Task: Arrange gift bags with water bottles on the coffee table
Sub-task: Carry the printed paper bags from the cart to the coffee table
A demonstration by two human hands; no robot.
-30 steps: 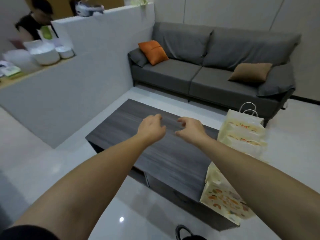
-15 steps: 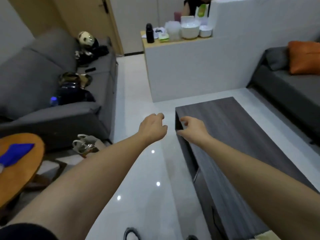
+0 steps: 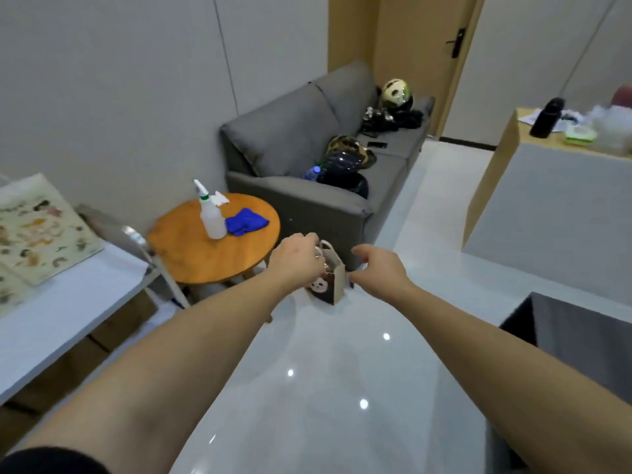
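A small brown gift bag (image 3: 329,286) with a panda print and white handles stands on the glossy floor, by the foot of the grey sofa (image 3: 307,203). My left hand (image 3: 297,258) hangs over the bag's left side with its fingers loosely curled near the handles; contact is unclear. To the right of the bag, my right hand (image 3: 380,265) is apart from it, loosely curled and holding nothing. A water bottle (image 3: 313,172) with a blue cap lies on the sofa seat. The dark coffee table (image 3: 567,333) shows only a corner at the right.
A round wooden table (image 3: 205,254) left of the bag carries a spray bottle (image 3: 211,217) and a blue cloth (image 3: 247,222). A large printed gift bag (image 3: 37,230) lies on a white table at the left. Helmets sit on the sofa. A white counter (image 3: 547,213) stands at the right.
My view has swung left from the coffee table to the sofa corner. Both arms stay stretched out, now reaching the small panda bag on the floor.
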